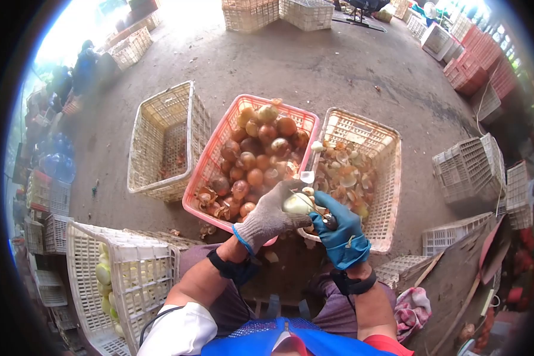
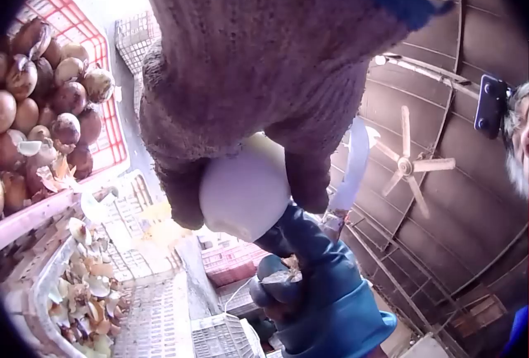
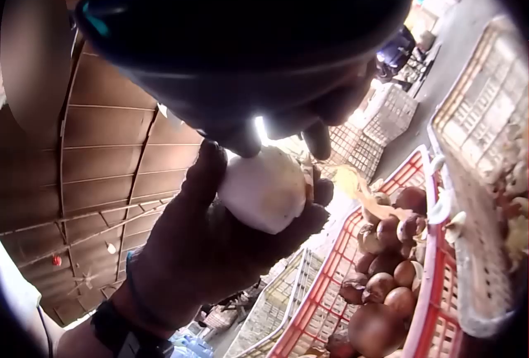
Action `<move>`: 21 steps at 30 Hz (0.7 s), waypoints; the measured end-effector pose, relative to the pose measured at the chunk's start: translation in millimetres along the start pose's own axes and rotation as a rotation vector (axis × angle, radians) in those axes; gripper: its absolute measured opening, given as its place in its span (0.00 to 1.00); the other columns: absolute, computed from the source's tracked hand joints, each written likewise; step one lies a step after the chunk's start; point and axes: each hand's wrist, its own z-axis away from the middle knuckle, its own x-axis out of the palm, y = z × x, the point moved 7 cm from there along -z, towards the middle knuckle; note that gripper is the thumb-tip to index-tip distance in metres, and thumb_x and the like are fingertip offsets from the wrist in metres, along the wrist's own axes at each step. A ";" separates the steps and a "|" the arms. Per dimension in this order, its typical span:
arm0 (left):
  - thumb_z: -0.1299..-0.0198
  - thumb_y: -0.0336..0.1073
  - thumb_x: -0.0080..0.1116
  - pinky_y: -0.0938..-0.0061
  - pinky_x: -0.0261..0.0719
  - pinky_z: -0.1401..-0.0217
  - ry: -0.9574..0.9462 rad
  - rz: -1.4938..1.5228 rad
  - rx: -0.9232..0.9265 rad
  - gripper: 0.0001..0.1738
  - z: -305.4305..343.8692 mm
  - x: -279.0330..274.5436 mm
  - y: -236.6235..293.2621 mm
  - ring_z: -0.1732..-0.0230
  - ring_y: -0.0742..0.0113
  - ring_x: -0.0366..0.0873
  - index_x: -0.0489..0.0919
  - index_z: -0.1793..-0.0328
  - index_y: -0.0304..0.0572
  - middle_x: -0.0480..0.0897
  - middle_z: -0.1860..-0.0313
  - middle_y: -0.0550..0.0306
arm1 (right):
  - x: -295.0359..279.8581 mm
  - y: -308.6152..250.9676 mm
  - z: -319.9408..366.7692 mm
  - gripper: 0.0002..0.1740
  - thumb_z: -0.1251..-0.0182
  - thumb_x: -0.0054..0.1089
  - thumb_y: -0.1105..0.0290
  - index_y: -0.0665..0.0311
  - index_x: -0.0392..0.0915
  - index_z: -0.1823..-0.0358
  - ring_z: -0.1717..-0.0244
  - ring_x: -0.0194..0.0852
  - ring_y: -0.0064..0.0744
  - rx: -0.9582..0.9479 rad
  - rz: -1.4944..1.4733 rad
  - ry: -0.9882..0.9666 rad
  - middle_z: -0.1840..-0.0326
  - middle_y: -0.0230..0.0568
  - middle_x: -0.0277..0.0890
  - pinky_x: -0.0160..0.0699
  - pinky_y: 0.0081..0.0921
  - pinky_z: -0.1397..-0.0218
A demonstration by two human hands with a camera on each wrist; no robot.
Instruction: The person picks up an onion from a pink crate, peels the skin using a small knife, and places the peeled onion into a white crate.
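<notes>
A pale peeled onion (image 1: 298, 203) is gripped by the left hand (image 1: 267, 217) in a knitted grey glove; in the left wrist view the fingers straddle the onion (image 2: 245, 193). The right hand (image 1: 342, 230), in a blue-green rubber glove, is curled round a knife, its blade (image 2: 354, 164) rising beside the onion. That hand's fingers touch the onion's lower side in the left wrist view. In the right wrist view the left hand cups the onion (image 3: 264, 188), and the dark right glove hides the knife's handle. Unpeeled onions (image 1: 255, 177) lie beyond the hands.
A pink crate (image 1: 207, 218) holds the brown onions. To its right, a whitish crate (image 1: 390, 199) contains loose skins (image 1: 345, 173). Another crate (image 1: 190, 133) with a few scraps stands left. At lower left, a white crate (image 1: 142, 279) holds pale green onions (image 1: 104, 273).
</notes>
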 end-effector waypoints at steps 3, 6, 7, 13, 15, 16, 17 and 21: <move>0.48 0.34 0.83 0.70 0.80 0.33 -0.045 0.051 -0.038 0.47 1.1 8.7 -4.0 0.38 0.67 0.81 0.70 0.24 0.34 0.83 0.37 0.52 | -3.5 -8.9 0.0 0.24 0.33 0.68 0.76 0.68 0.81 0.35 0.42 0.88 0.47 -0.044 0.087 -0.026 0.41 0.55 0.86 0.84 0.35 0.39; 0.47 0.34 0.82 0.70 0.79 0.32 -0.050 -0.131 -0.008 0.47 2.3 10.5 4.3 0.37 0.67 0.80 0.69 0.23 0.35 0.82 0.37 0.51 | 1.9 -0.2 2.3 0.23 0.34 0.64 0.78 0.68 0.82 0.37 0.44 0.89 0.46 -0.035 0.041 -0.036 0.43 0.54 0.87 0.84 0.34 0.39; 0.48 0.34 0.82 0.70 0.78 0.31 -0.070 -0.144 -0.005 0.47 2.3 12.6 1.8 0.36 0.67 0.80 0.69 0.23 0.35 0.82 0.36 0.50 | 2.2 3.8 1.7 0.22 0.33 0.64 0.78 0.68 0.82 0.37 0.44 0.89 0.45 -0.003 0.015 -0.037 0.44 0.53 0.88 0.84 0.34 0.39; 0.42 0.36 0.76 0.67 0.83 0.39 0.003 -0.038 0.264 0.38 6.0 21.1 27.2 0.43 0.64 0.85 0.72 0.27 0.36 0.86 0.43 0.49 | -5.6 17.4 2.0 0.17 0.30 0.61 0.73 0.66 0.84 0.42 0.47 0.88 0.52 0.169 -0.130 0.077 0.48 0.55 0.87 0.85 0.40 0.44; 0.43 0.31 0.75 0.70 0.82 0.37 0.009 0.219 0.054 0.38 -1.3 24.2 2.5 0.42 0.66 0.83 0.72 0.27 0.35 0.85 0.42 0.53 | -11.5 10.8 -0.5 0.15 0.30 0.61 0.73 0.66 0.85 0.44 0.50 0.88 0.50 0.134 -0.104 0.164 0.50 0.53 0.87 0.85 0.38 0.45; 0.44 0.30 0.75 0.70 0.82 0.35 -0.022 0.232 -0.088 0.39 1.4 25.2 0.2 0.42 0.66 0.83 0.71 0.26 0.34 0.84 0.41 0.53 | -10.7 11.0 0.4 0.15 0.29 0.60 0.73 0.67 0.85 0.45 0.52 0.88 0.47 0.194 -0.169 0.184 0.53 0.51 0.88 0.85 0.35 0.46; 0.45 0.28 0.76 0.71 0.82 0.34 -0.049 0.247 -0.228 0.40 4.5 27.5 -4.8 0.41 0.65 0.83 0.70 0.26 0.34 0.83 0.40 0.54 | -9.8 12.5 1.5 0.15 0.29 0.60 0.73 0.68 0.85 0.45 0.52 0.89 0.45 0.229 -0.191 0.192 0.53 0.51 0.88 0.85 0.35 0.46; 0.43 0.30 0.77 0.74 0.84 0.41 -0.009 0.257 -0.053 0.35 3.4 31.5 -13.0 0.46 0.73 0.82 0.75 0.29 0.35 0.85 0.45 0.58 | -11.8 24.7 4.4 0.14 0.29 0.60 0.73 0.70 0.85 0.46 0.54 0.89 0.40 0.211 -0.137 0.281 0.54 0.50 0.88 0.85 0.34 0.48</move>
